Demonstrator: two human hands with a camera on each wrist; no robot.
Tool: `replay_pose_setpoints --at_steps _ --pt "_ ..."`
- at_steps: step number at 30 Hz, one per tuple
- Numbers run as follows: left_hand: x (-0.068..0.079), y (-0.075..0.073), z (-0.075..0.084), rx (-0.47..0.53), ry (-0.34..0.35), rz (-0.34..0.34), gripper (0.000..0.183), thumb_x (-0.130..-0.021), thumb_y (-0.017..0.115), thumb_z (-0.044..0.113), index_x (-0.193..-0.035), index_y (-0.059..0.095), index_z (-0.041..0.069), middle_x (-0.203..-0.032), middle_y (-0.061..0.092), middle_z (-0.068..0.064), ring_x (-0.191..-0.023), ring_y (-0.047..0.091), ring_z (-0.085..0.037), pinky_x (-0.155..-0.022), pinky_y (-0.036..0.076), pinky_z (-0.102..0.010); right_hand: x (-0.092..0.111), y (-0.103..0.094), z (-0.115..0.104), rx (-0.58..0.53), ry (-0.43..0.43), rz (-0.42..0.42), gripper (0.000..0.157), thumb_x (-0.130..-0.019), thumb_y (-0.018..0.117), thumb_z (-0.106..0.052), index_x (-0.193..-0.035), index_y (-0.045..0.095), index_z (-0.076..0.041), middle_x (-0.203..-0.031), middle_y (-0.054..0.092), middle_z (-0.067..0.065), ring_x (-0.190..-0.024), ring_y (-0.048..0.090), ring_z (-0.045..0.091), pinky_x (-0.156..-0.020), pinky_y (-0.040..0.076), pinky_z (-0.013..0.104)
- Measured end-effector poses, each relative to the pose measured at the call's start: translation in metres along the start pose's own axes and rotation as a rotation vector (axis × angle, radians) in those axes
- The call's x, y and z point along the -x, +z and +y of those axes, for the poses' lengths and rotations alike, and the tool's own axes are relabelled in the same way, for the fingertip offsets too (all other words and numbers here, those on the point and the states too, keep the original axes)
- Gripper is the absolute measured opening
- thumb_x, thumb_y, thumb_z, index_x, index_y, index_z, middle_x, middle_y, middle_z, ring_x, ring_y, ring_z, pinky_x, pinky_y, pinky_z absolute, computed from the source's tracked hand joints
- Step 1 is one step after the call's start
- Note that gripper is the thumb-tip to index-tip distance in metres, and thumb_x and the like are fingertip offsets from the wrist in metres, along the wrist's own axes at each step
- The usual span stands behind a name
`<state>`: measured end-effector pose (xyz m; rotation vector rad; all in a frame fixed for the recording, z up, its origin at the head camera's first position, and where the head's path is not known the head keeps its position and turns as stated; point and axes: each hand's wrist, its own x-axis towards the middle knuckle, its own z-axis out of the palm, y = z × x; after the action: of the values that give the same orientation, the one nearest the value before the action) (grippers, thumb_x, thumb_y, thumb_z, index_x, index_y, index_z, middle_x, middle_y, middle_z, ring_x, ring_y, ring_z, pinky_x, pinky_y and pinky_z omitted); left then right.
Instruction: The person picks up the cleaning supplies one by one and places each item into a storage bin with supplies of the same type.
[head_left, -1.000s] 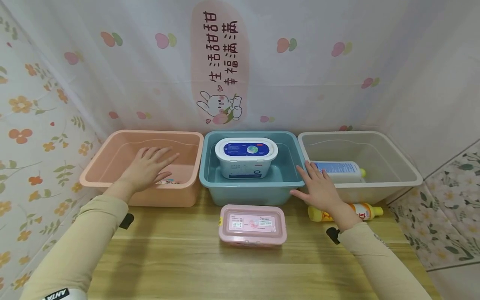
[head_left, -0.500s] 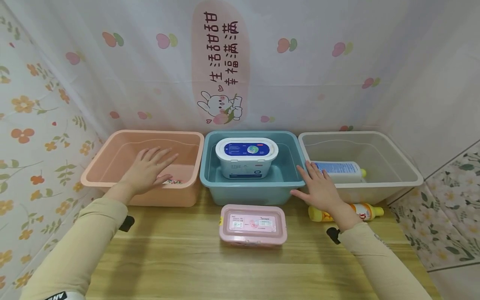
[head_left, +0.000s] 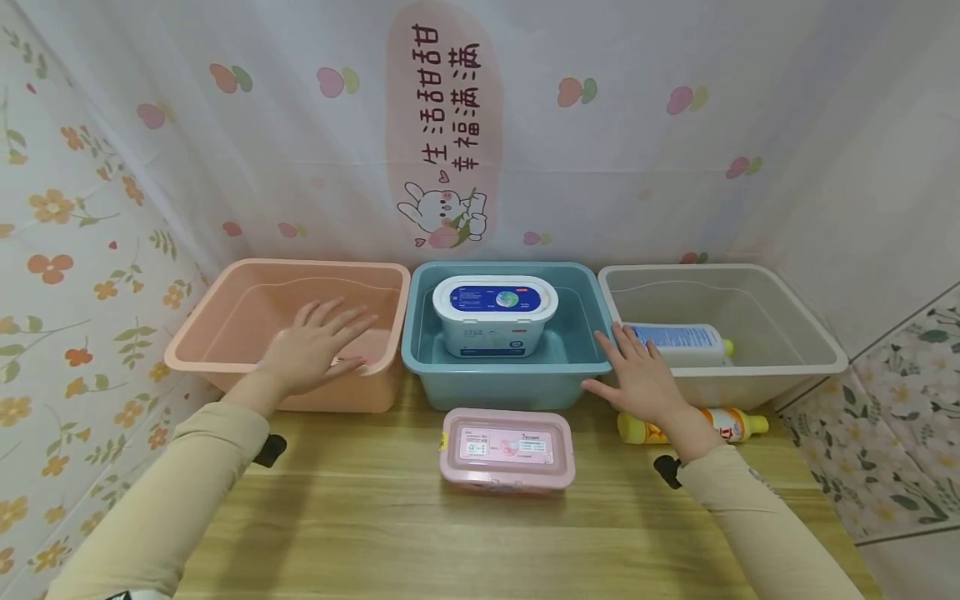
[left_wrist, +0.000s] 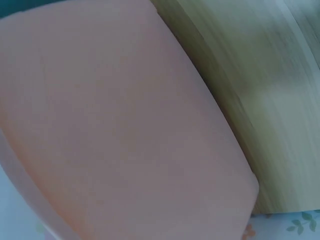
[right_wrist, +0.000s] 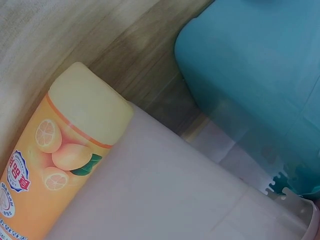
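Observation:
My left hand [head_left: 309, 346] is spread with loose fingers over the front rim of the peach bin [head_left: 352, 396]. It largely hides a small colourful item in that bin. With straight fingers, my right hand [head_left: 636, 375] reaches over where the teal bin [head_left: 495, 387] and the grey bin [head_left: 787, 367] meet, fingertips right at the rims. Inside the grey bin lies a white bottle [head_left: 678, 343] with a blue label. A yellow-orange bottle [head_left: 738, 423] with a lemon picture [right_wrist: 72, 156] lies in front, partly behind my right wrist. Neither hand holds anything.
A white lidded tub [head_left: 495, 321] with a blue top label stands in the teal bin. On the wooden table [head_left: 510, 550], a pink lidded box [head_left: 507, 479] sits in front of it. A printed curtain [head_left: 637, 183] hangs behind the bins.
My left hand has shifted a little to the right over the peach bin, covering more of the small item there. My right hand and the containers stay where they were.

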<state>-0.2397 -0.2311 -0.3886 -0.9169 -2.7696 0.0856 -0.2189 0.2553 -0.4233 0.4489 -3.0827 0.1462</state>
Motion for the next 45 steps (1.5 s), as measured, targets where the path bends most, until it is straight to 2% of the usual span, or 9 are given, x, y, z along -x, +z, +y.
replay_pose_setpoints --at_steps 5,9,12,17,19,24,31,38,45 --pt "-0.003 -0.005 0.009 0.011 0.012 -0.034 0.063 -0.090 0.050 0.049 -0.144 0.033 0.021 -0.148 0.038 -0.005 -0.139 0.025 -0.034 -0.112 0.019 -0.053 0.000 0.000 0.000 -0.002 0.003 -0.005 0.087 -0.084 0.048 -0.064 -0.147 0.024 -0.009 -0.154 0.016 0.024 -0.142 0.015 0.043 -0.110 0.016 0.065" --pt "-0.007 -0.009 0.020 0.061 0.046 -0.004 0.062 -0.089 0.052 0.047 -0.143 0.036 0.019 -0.147 0.038 -0.007 -0.139 0.024 -0.034 -0.111 0.018 -0.055 0.000 0.000 0.000 0.003 0.000 0.005 0.087 -0.084 0.049 -0.063 -0.147 0.025 -0.008 -0.154 0.016 0.024 -0.141 0.016 0.044 -0.109 0.017 0.064" --pt "-0.009 -0.009 0.027 0.054 0.094 0.052 0.062 -0.088 0.052 0.047 -0.141 0.039 0.018 -0.144 0.042 -0.008 -0.137 0.027 -0.036 -0.111 0.018 -0.054 0.000 0.000 0.001 0.006 -0.005 0.012 0.087 -0.084 0.049 -0.063 -0.147 0.025 -0.008 -0.154 0.017 0.024 -0.141 0.017 0.044 -0.109 0.018 0.064" --pt "-0.012 -0.003 0.039 0.044 0.201 0.200 0.064 -0.092 0.033 0.060 -0.138 0.043 0.017 -0.138 0.050 -0.010 -0.130 0.037 -0.036 -0.109 0.024 -0.054 -0.001 0.000 0.001 0.001 0.002 -0.008 0.088 -0.084 0.048 -0.064 -0.148 0.023 -0.009 -0.154 0.015 0.024 -0.142 0.014 0.043 -0.109 0.016 0.065" --pt "-0.012 -0.001 0.044 0.063 0.237 0.237 0.063 -0.092 0.034 0.061 -0.137 0.044 0.017 -0.137 0.051 -0.010 -0.128 0.040 -0.036 -0.108 0.025 -0.054 -0.001 -0.001 0.000 0.000 0.004 -0.013 0.088 -0.084 0.048 -0.064 -0.148 0.023 -0.009 -0.154 0.015 0.023 -0.142 0.014 0.043 -0.109 0.016 0.065" --pt "-0.014 0.003 0.054 0.081 0.304 0.247 0.063 -0.085 0.053 0.054 -0.136 0.047 0.018 -0.139 0.049 -0.009 -0.127 0.041 -0.035 -0.108 0.025 -0.054 -0.001 -0.001 0.000 0.002 0.006 -0.018 0.088 -0.084 0.048 -0.064 -0.148 0.023 -0.009 -0.154 0.015 0.023 -0.142 0.014 0.043 -0.109 0.017 0.065" --pt "-0.016 0.006 0.072 0.113 0.368 0.248 0.064 -0.091 0.035 0.061 -0.135 0.047 0.017 -0.140 0.048 -0.009 -0.128 0.041 -0.034 -0.105 0.031 -0.057 0.000 0.000 -0.001 -0.008 0.003 -0.003 0.089 -0.084 0.045 -0.066 -0.148 0.023 -0.008 -0.154 0.015 0.024 -0.142 0.014 0.043 -0.109 0.017 0.065" --pt "-0.018 0.012 0.091 0.114 0.416 0.244 0.070 -0.079 0.065 0.050 -0.137 0.044 0.018 -0.140 0.048 -0.007 -0.129 0.041 -0.031 -0.104 0.033 -0.055 0.002 0.001 -0.001 -0.027 -0.016 0.050 0.092 -0.082 0.037 -0.074 -0.147 0.026 -0.009 -0.152 0.020 0.024 -0.140 0.019 0.044 -0.107 0.019 0.066" --pt "-0.019 0.018 0.109 0.117 0.470 0.252 0.069 -0.077 0.068 0.049 -0.135 0.047 0.019 -0.137 0.050 -0.006 -0.128 0.042 -0.030 -0.104 0.034 -0.052 0.000 0.001 0.000 -0.005 -0.001 0.012 0.087 -0.085 0.048 -0.063 -0.147 0.024 -0.007 -0.153 0.017 0.024 -0.141 0.016 0.044 -0.109 0.017 0.065"
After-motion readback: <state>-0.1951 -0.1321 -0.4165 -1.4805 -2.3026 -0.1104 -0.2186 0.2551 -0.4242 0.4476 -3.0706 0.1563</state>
